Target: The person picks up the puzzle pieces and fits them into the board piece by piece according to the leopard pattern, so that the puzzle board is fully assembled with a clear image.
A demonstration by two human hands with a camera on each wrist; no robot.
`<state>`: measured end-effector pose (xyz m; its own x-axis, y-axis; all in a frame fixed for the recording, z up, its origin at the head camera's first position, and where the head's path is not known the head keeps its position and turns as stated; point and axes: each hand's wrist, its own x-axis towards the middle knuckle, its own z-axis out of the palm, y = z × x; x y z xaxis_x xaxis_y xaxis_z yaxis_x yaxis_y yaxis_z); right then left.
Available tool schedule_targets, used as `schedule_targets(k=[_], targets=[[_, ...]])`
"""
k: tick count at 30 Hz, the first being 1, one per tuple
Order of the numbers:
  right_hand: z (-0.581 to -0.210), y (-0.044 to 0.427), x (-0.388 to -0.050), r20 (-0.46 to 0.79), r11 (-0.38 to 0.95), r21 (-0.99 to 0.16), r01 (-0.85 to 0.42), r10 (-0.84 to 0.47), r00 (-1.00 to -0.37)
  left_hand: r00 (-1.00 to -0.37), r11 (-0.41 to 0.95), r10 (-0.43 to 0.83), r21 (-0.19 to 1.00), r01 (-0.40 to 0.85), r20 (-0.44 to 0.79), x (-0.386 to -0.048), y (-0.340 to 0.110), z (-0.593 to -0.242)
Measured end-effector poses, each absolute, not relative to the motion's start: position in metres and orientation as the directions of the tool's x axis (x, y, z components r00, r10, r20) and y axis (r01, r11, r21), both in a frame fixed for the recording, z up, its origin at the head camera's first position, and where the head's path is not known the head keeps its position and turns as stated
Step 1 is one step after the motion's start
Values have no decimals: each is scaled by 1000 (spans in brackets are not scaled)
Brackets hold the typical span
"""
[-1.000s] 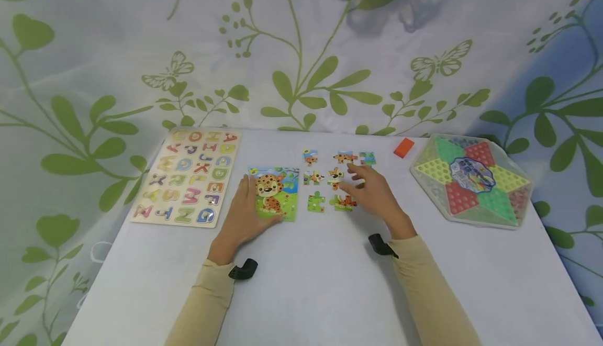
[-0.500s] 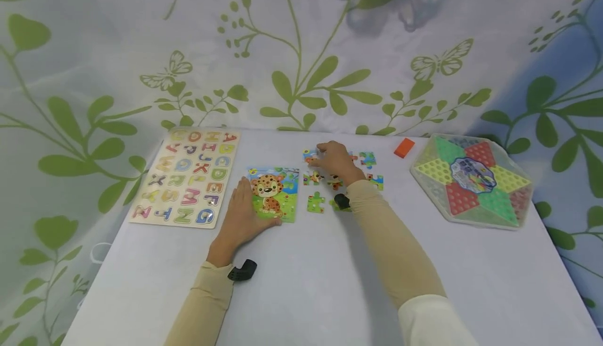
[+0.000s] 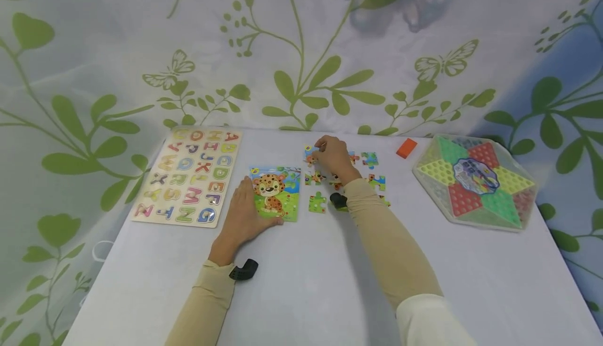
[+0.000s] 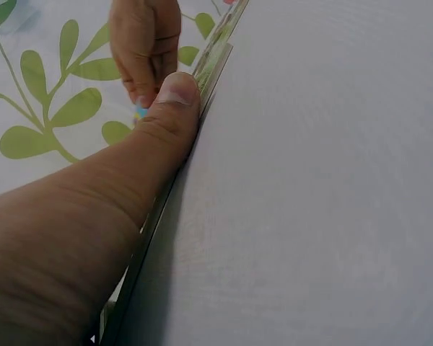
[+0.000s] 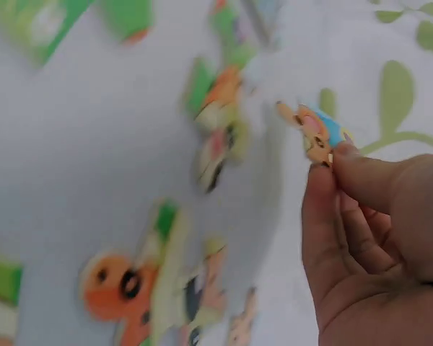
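Observation:
My left hand [image 3: 242,220] rests along the left side of a puzzle board [image 3: 291,207] with a leopard picture, its fingers straight and its thumb on the near edge. In the left wrist view, the thumb [image 4: 175,108] lies against that edge. My right hand [image 3: 332,155] is over the puzzle pieces to the right of the board. Between thumb and forefinger it pinches a blue and orange spotted puzzle piece [image 5: 319,133], raised off the table. Several loose pieces lie in rows around it, among them a green one [image 3: 317,202]; the right hand and sleeve cover some.
A wooden alphabet board [image 3: 186,178] lies at the left. On the right is a star-patterned game board [image 3: 476,181] in a clear case, and an orange block [image 3: 406,148] lies near the back edge. A patterned cloth [image 3: 212,63] hangs behind the table.
My right hand has moved left and away from me, from the right-hand pieces to the top-left one, which it now pinches. The left hand stays in place.

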<state>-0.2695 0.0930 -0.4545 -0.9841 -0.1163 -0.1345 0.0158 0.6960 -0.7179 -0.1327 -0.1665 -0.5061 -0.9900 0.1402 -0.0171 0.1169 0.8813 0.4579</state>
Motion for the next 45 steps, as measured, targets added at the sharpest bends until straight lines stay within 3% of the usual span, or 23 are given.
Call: schedule_targets(k=[6, 12, 24, 32, 45], targets=[[-455, 67, -260, -124, 563, -826, 23, -142, -982, -990, 883, 137, 457, 108, -29, -135, -169, -506], [-467, 19, -243, -163, 524, -851, 44, -184, -969, -991, 889, 136, 443, 116, -14, -134, -170, -509], [-472, -29, -228, -135, 664, -747, 22, -120, -984, -989, 891, 148, 433, 138, 12, -135, -165, -514], [-469, -40, -230, -135, 710, -705, -9, -146, -980, -988, 915, 152, 375, 151, 28, -134, -166, -512], [-465, -41, -228, -109, 762, -644, -64, -174, -979, -989, 912, 144, 384, 142, 24, -135, -168, -512]])
